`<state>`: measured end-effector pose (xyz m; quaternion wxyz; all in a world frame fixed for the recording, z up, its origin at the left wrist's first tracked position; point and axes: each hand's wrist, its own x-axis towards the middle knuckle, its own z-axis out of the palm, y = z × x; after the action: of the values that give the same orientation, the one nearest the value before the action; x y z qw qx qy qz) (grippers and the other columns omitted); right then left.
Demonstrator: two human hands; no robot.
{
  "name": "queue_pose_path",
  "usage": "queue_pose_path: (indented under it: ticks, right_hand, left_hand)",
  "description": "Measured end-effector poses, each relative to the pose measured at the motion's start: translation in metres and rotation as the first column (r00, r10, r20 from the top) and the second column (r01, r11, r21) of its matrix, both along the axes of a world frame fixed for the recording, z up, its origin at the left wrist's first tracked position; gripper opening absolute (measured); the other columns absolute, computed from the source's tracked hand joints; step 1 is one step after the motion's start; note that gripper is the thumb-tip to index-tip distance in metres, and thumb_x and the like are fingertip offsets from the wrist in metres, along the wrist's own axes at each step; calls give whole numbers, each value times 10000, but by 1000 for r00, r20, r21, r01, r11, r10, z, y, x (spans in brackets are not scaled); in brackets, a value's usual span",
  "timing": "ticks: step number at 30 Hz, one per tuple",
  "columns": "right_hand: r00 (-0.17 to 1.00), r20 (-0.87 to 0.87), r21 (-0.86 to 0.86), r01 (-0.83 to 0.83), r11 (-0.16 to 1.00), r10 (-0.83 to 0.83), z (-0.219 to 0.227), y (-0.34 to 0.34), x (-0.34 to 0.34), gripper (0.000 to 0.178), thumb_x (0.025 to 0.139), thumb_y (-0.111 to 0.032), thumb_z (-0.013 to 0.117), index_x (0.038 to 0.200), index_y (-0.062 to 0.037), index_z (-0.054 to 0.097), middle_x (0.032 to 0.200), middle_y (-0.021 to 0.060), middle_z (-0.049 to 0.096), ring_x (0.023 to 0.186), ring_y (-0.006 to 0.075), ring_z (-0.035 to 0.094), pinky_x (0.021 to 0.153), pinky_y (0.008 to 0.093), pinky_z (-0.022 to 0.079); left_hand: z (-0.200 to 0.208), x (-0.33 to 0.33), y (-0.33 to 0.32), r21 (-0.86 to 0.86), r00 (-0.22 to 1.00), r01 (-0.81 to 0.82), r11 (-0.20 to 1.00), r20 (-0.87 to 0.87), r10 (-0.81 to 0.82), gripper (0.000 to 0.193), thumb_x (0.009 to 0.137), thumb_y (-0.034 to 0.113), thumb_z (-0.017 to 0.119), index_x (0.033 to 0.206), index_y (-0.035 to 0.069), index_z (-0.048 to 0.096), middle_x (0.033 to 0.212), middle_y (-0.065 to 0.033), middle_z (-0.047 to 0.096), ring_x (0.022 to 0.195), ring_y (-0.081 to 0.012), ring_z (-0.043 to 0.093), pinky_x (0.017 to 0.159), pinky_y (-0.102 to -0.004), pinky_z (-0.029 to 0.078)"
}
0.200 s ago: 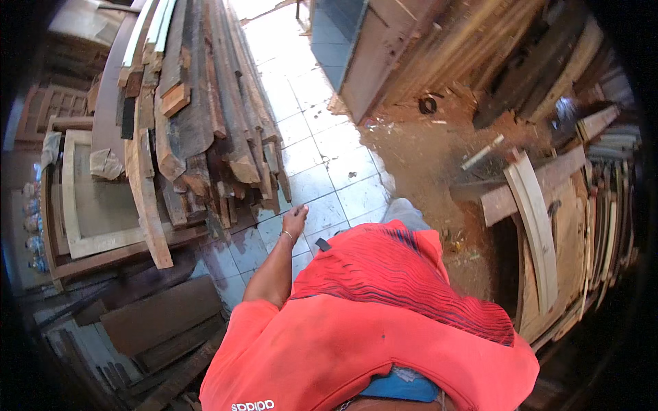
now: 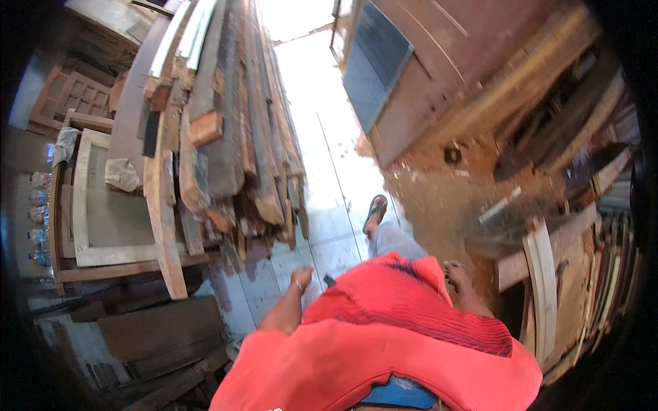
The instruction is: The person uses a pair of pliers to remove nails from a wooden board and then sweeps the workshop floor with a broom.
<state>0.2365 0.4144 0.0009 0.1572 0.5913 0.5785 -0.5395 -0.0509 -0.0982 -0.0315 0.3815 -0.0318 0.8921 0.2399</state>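
planks, a long stack of rough, weathered grey-brown boards with chipped ends, lie left of the pale tiled floor, their ends just ahead of the left hand. that hand hangs empty, fingers loosely curled. the right hand hangs empty too, near sawdust.

My red ribbed cloth shirt looks soft and matt. The stack of long weathered wooden planks is rough, grey-brown and splintery at the sawn ends. The pale tiled floor shines glossy where light falls, scuffed nearer me. Fine brown sawdust lies matt and powdery. The pale wooden frame seems unfinished and dull. My sandal looks like rubber.
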Motion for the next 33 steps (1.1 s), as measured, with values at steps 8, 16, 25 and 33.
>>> queue_pose_path:
  ticks: [8,16,25,33]
  right_hand:
    - [230,430,291,-951,107,873,-106,183,-253,311,825,-284,699,974,-11,692,868,165,688,809,249,668,649,394,531]
    - [465,-87,614,-671,415,881,17,92,-758,477,829,-420,671,1072,-10,677,1042,226,675,969,368,648,869,396,497]
    - [45,-219,724,-662,193,975,103,22,-1108,489,856,-407,680,1154,-22,633,964,217,692,908,271,685,792,363,537]
    - [639,301,228,-769,597,708,3,222,-1141,429,850,-467,675,890,-41,714,794,106,680,678,258,637,597,417,506]
  left_hand:
    - [-45,-75,-21,-95,985,133,987,-96,-142,378,935,430,485,1129,167,675,1116,-153,661,1022,-367,618,901,-416,482]
    - [43,-283,85,339,373,-918,208,553,745,368,896,398,654,1113,102,652,900,42,640,787,-103,593,665,-286,484]
    - [255,-647,238,781,819,-382,494,38,573,460,914,269,660,1272,-7,573,1151,-110,656,1080,-166,590,952,-295,452]
    - [298,-943,300,775,922,-100,624,-162,350,567,888,375,675,1275,-24,562,1234,-174,623,1119,-251,612,940,-338,476]
